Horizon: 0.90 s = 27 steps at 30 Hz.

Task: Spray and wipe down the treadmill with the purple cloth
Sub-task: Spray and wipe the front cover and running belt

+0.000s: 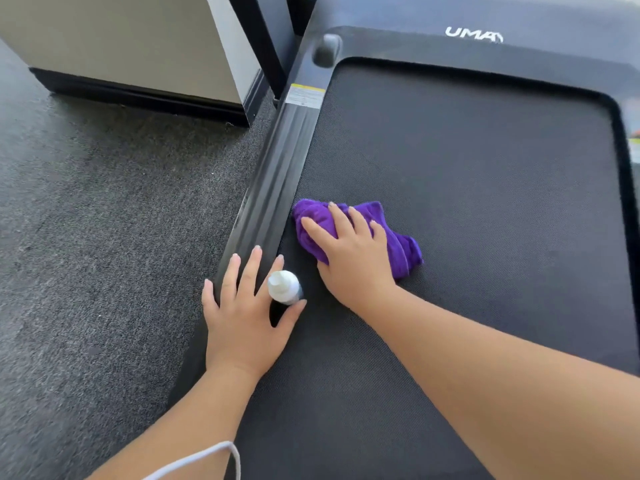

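The purple cloth (360, 233) lies bunched on the black belt (467, 202) of the treadmill (478, 34), near the belt's left edge. The right hand (349, 258) presses flat on top of it, fingers straight and spread, so its grip is apart, pushing down and not curled round the cloth.

The left hand (242, 313) rests on the side rail (277, 188) along the treadmill's left edge. Its fingers are straight too. A small white spray bottle (284, 287) stands between its thumb and first finger. I cannot tell if the hand really holds the bottle or only touches it.

What could go wrong? The bottle looks small and light. It stands just beside the wiping hand. I think a wide swipe toward the left edge could bump it and tip it over. It could roll off the rail onto the grey carpet (104, 237).

The cloth is crumpled, not spread out. I guess it may slide loose under a flat hand and miss spots.

The raised rail stands in the way on the left. The cloth would have to climb over it.

Other things nearby: a pale box-like cabinet (131, 39) sits on the carpet past the far left corner. A yellow and white sticker (306, 95) is on the rail farther up. A thin white cord (207, 455) hangs over the left arm. It might drag on the belt.
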Available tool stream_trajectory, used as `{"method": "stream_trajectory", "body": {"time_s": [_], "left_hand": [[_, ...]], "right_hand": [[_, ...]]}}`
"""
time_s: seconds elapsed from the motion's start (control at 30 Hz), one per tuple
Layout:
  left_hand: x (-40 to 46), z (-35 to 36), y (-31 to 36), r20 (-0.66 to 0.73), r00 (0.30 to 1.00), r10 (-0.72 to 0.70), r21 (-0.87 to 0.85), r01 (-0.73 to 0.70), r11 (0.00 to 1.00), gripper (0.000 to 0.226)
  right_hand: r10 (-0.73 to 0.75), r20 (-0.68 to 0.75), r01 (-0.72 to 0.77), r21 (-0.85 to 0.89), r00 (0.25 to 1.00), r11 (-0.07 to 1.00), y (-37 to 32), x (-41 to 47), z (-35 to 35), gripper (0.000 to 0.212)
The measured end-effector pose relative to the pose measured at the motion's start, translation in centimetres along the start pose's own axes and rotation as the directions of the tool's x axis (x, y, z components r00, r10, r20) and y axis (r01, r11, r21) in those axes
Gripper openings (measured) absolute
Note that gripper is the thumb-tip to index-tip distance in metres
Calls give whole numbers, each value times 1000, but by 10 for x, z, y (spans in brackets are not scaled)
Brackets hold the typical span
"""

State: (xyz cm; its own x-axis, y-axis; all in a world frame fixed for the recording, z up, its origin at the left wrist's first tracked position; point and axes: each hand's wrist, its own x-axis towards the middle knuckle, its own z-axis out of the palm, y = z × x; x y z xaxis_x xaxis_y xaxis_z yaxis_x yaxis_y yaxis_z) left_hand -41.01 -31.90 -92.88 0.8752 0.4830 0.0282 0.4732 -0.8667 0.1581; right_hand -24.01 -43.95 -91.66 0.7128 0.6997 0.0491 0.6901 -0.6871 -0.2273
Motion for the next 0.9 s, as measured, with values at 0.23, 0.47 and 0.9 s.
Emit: {"method": "stream_trajectory", "body": {"time_s": [0.23,0.47,0.9], "left_hand": [[0,0,1,-27,1000,-14,-18,14,1000,74],[0,-2,3,-33,999,-10,-29,9,1000,74],[-1,-3,2,-29,1000,-8,-41,7,999,72]], "right_hand": [[-33,-77,35,23,997,999,60,-33,-13,63],[236,-162,-238,6,958,971,168,-104,-37,63],[775,-206,-748,204,597,631,226,-153,-67,66]]}}
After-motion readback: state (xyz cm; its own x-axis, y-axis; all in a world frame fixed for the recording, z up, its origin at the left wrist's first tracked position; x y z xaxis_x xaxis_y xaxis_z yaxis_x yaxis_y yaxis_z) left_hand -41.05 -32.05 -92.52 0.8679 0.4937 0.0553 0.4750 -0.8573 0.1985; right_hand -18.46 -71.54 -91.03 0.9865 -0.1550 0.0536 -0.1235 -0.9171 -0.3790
